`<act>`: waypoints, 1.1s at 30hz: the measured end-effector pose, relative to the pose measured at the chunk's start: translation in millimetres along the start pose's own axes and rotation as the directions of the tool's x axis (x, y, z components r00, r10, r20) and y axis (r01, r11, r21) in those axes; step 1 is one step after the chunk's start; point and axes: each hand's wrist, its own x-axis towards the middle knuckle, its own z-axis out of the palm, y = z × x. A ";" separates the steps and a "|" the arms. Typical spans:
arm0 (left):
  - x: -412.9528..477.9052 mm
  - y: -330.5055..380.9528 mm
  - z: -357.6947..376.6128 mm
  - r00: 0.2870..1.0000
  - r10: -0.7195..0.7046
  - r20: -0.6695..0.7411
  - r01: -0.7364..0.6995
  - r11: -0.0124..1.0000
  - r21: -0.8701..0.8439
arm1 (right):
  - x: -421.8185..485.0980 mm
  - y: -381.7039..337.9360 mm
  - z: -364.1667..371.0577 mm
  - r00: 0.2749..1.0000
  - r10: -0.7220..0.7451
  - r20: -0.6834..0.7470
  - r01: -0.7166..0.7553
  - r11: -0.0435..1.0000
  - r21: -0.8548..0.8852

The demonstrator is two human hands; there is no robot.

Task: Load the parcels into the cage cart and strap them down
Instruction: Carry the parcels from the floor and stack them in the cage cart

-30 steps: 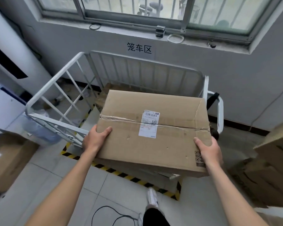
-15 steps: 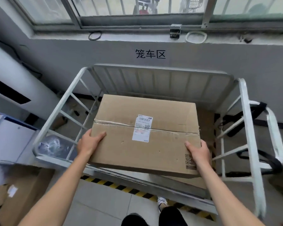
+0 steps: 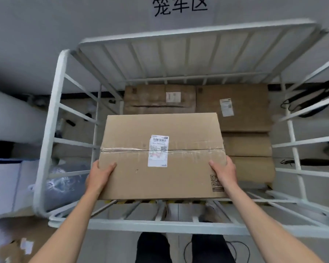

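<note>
I hold a brown cardboard parcel [image 3: 141,168] with a white shipping label and taped seam over the inside of the white cage cart [image 3: 47,133]. My left hand [image 3: 99,177] grips its near left corner, thumb on top. My right hand [image 3: 224,171] grips the near right corner beside a printed QR code. Below, on the cart floor, lie other parcels: one at the back left [image 3: 156,99], one at the back right [image 3: 235,109], and flatter ones [image 3: 251,160] stacked on the right. Black straps [image 3: 304,99] hang outside the cart's right side.
The cart's near rail [image 3: 160,224] runs across in front of my legs. A grey wall with black characters stands behind the cart. A clear plastic bag [image 3: 65,183] and a white-blue box [image 3: 6,183] sit left of the cart. A cardboard piece [image 3: 17,247] lies at bottom left.
I have stepped up to the cart and brought the parcel forward over its near rail and down inside. The view has tilted down, showing parcels on the cart floor. Both grips are unchanged.
</note>
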 end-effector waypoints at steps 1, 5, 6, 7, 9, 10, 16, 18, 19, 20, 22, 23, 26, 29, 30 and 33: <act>18.4 -8.5 0.2 0.999 0.002 0.032 -0.002 1.000 -0.003 | 0.9 3.5 15.3 1.000 0.019 -0.015 -0.019 1.000 -0.007; 90.4 -39.3 14.0 0.994 -0.020 0.106 0.017 0.999 0.033 | 14.9 25.1 71.6 0.993 0.113 -0.017 -0.114 0.992 -0.062; 107.1 -47.1 19.4 0.993 -0.031 0.115 0.026 0.999 0.042 | 21.0 32.5 84.8 0.993 0.118 -0.007 -0.118 0.990 -0.079; 121.9 -56.1 24.7 0.991 -0.046 0.123 0.040 0.998 0.049 | 28.0 39.9 97.6 0.993 0.119 0.002 -0.119 0.988 -0.096; 149.0 -76.4 37.0 0.988 -0.077 0.133 0.070 0.996 0.056 | 45.0 51.5 121.3 0.992 0.126 0.004 -0.125 0.984 -0.128; 162.4 -85.7 43.9 0.987 -0.086 0.136 0.078 0.995 0.057 | 55.7 55.1 132.1 0.992 0.127 -0.003 -0.126 0.982 -0.142; 227.0 -126.3 88.1 0.982 -0.081 0.173 0.065 0.993 0.095 | 124.8 63.7 184.7 0.995 0.092 -0.041 -0.098 0.978 -0.183; 239.8 -138.4 100.7 0.978 -0.120 0.169 0.109 0.991 0.073 | 140.3 70.6 198.4 0.995 0.094 -0.027 -0.097 0.982 -0.164; 246.9 -142.9 106.5 0.977 -0.133 0.165 0.123 0.990 0.067 | 146.8 76.4 203.7 0.995 0.096 -0.022 -0.098 0.983 -0.157; 254.0 -146.5 112.1 0.976 -0.141 0.166 0.131 0.989 0.070 | 152.8 83.5 208.0 0.995 0.096 -0.024 -0.099 0.984 -0.147; 266.7 -151.6 125.1 0.976 -0.143 0.164 0.131 0.988 0.082 | 163.4 100.5 213.6 0.994 0.106 -0.038 -0.110 0.987 -0.119; 272.5 -153.6 132.5 0.977 -0.140 0.159 0.126 0.988 0.091 | 168.1 108.9 215.5 0.992 0.118 -0.042 -0.122 0.987 -0.107; 286.6 -159.7 157.2 0.973 -0.156 0.171 0.140 0.985 0.100 | 187.0 131.7 221.0 0.988 0.149 -0.043 -0.152 0.985 -0.084; 300.4 -174.9 180.1 0.971 -0.164 0.176 0.147 0.984 0.105 | 207.6 145.6 232.6 0.985 0.165 -0.051 -0.170 0.980 -0.100; 304.0 -179.9 188.1 0.972 -0.162 0.173 0.145 0.984 0.105 | 214.8 150.1 237.3 0.984 0.171 -0.057 -0.176 0.979 -0.106; 316.1 -191.4 211.4 0.974 -0.153 0.166 0.137 0.985 0.104 | 235.2 159.5 249.7 0.981 0.177 -0.078 -0.186 0.972 -0.144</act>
